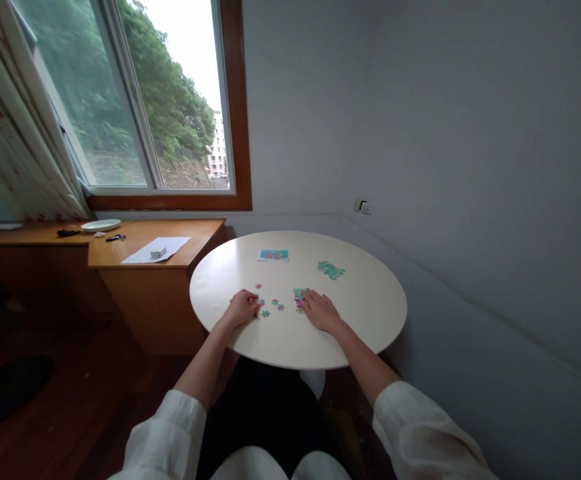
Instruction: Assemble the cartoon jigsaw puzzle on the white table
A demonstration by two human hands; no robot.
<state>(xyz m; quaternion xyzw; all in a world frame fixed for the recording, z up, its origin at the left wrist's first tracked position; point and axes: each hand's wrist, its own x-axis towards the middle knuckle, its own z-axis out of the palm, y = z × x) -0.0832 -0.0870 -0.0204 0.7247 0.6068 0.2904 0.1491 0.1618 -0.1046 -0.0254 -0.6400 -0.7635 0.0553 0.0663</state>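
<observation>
My left hand (243,307) is at the left of the round table, its fingers curled together on a small puzzle piece (257,297) that they mostly hide. Loose puzzle pieces (266,313) in pink and teal lie beside those fingertips. Other loose ones (278,305) are scattered between my two hands. My right hand (321,311) rests flat with its fingers stretched out, touching a joined patch of puzzle pieces (299,293). The fingers cover the right part of this patch.
On the white round table (370,313) are a picture card (273,255) and a pile of teal pieces (331,270). A wooden desk (205,233) at the left bears paper (170,248), a small white box (158,253) and a white plate (101,225). Walls stand behind and at right.
</observation>
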